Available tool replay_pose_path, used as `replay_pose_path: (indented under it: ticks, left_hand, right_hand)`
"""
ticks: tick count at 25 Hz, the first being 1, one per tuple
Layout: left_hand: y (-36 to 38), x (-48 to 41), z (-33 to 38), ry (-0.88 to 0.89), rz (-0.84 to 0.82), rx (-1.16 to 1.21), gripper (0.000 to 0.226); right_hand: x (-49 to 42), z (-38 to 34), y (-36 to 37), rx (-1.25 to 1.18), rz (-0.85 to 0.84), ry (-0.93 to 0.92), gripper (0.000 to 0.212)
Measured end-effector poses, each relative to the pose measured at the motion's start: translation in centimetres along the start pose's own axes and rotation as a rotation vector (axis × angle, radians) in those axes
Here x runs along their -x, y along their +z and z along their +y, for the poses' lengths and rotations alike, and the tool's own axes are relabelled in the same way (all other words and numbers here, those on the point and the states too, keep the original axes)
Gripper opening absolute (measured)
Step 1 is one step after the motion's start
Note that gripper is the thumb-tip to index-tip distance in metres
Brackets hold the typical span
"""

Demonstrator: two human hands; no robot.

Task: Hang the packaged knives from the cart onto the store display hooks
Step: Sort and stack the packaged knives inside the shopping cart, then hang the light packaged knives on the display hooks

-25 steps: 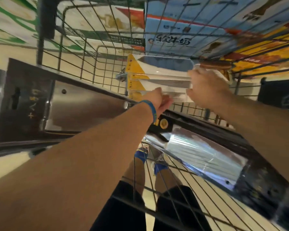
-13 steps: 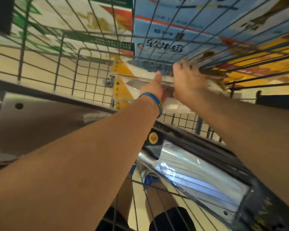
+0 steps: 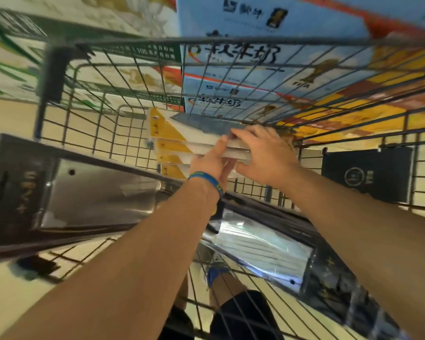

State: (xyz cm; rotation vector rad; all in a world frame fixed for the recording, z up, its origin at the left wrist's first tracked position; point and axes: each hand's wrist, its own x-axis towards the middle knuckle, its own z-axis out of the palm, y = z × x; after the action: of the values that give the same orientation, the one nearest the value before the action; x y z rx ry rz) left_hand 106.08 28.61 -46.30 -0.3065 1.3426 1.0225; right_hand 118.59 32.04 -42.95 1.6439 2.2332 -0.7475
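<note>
Stacked yellow-carded packaged knives (image 3: 172, 133) lie at the grey wire cart's (image 3: 231, 41) far end, blue printed cartons (image 3: 255, 20) behind it, black-boxed cleavers (image 3: 96, 192) nearer.

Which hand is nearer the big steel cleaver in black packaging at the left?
Left. The left hand holds the stack of yellow-cornered knife packs just right of the steel cleaver in black packaging; the right hand lies farther right on that stack.

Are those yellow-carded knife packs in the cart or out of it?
In the cart: the stack of knife packs lies inside its wire walls, gripped by the left hand and right hand.
</note>
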Motion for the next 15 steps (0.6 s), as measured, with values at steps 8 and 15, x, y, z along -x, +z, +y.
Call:
replay_pose_path:
  ticks: [8,15]
  left_hand:
    - [-3.8,16.6,7.5,0.307,-0.085,-0.163,0.032]
    - [-2.0,31.6,16.4,0.625,-0.364,-0.309,0.006]
  right_hand:
    - [8.5,-6.2,-12.0,-0.184,0.256,-0.028,0.09]
    - [16.2,-11.2,-23.5,-0.775,0.199,-0.095,0.073]
